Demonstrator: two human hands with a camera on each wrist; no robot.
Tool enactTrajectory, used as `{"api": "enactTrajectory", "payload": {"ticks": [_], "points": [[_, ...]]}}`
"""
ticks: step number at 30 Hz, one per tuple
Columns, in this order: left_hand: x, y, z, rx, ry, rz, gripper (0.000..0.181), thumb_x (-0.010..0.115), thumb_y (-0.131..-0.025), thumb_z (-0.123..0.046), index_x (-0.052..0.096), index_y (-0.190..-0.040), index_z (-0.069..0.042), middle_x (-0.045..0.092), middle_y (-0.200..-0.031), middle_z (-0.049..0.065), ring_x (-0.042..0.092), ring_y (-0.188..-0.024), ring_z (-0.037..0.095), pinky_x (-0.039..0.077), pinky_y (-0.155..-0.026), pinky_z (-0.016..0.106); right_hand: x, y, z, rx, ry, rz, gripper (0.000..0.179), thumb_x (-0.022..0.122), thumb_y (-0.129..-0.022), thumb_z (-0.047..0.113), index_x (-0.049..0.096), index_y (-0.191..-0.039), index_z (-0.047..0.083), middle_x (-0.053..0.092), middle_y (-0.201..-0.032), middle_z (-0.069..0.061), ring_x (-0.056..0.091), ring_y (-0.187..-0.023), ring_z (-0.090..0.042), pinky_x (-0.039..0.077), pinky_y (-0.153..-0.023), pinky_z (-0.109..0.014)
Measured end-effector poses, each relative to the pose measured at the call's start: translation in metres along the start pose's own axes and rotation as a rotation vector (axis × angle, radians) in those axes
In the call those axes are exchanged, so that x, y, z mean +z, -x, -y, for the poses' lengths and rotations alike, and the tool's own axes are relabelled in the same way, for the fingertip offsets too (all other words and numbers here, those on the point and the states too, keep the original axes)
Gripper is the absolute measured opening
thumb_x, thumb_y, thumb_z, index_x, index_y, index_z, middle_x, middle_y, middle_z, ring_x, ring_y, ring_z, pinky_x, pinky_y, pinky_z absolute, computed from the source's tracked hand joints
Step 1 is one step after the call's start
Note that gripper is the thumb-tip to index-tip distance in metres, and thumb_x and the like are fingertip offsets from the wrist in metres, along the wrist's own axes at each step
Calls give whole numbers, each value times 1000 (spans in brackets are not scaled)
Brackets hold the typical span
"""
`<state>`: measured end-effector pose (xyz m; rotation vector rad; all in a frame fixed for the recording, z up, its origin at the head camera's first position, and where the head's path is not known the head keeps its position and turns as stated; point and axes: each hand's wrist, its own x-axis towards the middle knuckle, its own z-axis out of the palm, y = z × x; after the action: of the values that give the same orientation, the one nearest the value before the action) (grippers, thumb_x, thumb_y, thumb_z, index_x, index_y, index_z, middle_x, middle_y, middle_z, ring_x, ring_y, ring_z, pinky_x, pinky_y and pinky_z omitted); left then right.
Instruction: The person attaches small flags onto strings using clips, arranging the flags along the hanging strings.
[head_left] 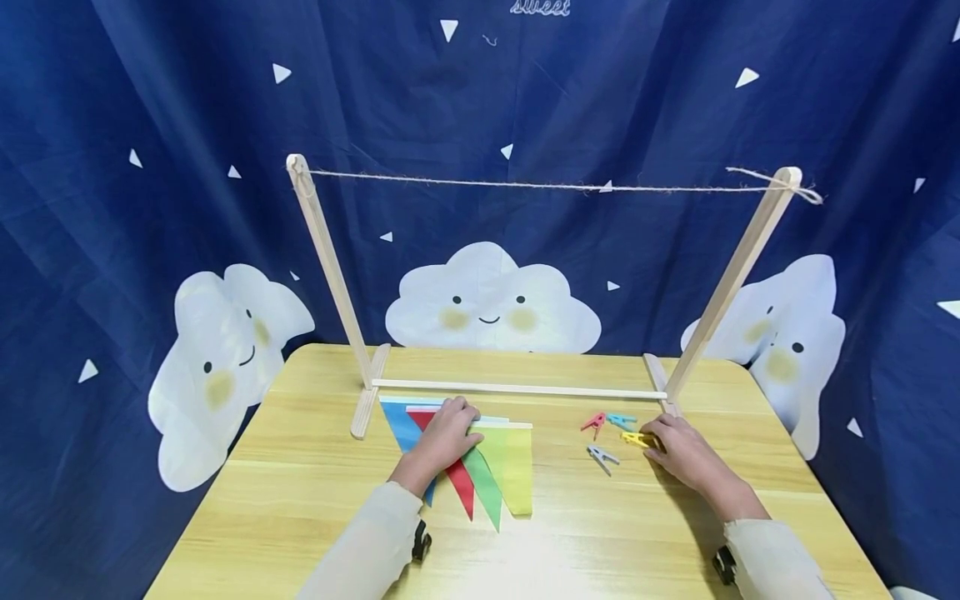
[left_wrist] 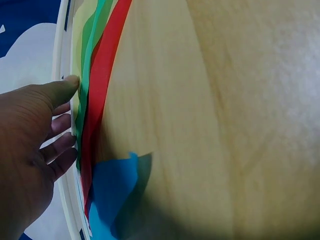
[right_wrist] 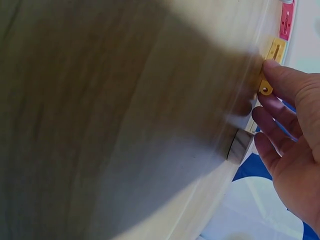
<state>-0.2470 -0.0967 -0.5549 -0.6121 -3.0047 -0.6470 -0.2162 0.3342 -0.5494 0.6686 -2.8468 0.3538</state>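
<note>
The yellow clip was pinched by the right hand near three other clips. The fanned pennants on the table were touched by the left hand; whether they were gripped could not be told.

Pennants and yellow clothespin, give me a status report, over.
Left hand touching pennants. Right hand pinching yellow clothespin. Red clothespin, blue clothespin, gray clothespin nearby; nothing visibly blocking either hand.

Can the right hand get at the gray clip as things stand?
Probably yes: the gray clip lies uncovered on the table, close to the right hand. That hand pinches the yellow clip, though, so it would likely have to let go first.
</note>
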Motion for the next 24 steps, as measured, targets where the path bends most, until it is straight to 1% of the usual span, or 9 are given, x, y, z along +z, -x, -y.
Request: {"api": "enactTrajectory", "payload": {"ticks": [4, 8, 11, 18, 24], "points": [[0, -2, -1, -8, 11, 0, 31, 79, -92, -24, 72, -115, -5, 59, -107, 5, 53, -102, 23, 52, -92, 39, -2, 0, 1, 35, -28, 21, 28, 87, -79, 4, 73, -104, 5, 65, -95, -3, 60, -84, -18, 55, -76, -42], [0, -5, -1, -36, 36, 17, 29, 80, -92, -23, 70, -113, -5, 57, -105, 6, 51, -101, 23, 51, -90, 39, -2, 0, 1, 49, -41, 26, 27, 87, -80, 4, 73, -103, 5, 65, -95, -3, 61, -84, -18, 56, -77, -42], [0, -7, 0, -51, 45, 33, 28, 80, -92, -22, 70, -112, -6, 55, -104, 5, 49, -101, 22, 50, -89, 38, -1, 0, 1, 48, -43, 35, 27, 86, -81, 5, 72, -103, 5, 65, -96, -3, 61, -84, -18, 56, -76, -42], [1, -8, 1, -49, 46, 25, 20, 82, -90, -21, 68, -99, -9, 52, -97, 2, 48, -97, 21, 48, -84, 36, 0, 0, 1, 40, -44, 23, 26, 86, -81, 4, 72, -102, 4, 64, -95, -4, 60, -83, -18, 56, -75, -41], [0, -8, 0, -58, 35, 30, 20, 82, -89, -23, 66, -91, -12, 50, -93, 0, 48, -95, 20, 47, -83, 34, 0, 0, 0, 47, -50, 15, 24, 86, -81, 3, 72, -100, 3, 64, -94, -4, 61, -83, -19, 56, -76, -42]]}}
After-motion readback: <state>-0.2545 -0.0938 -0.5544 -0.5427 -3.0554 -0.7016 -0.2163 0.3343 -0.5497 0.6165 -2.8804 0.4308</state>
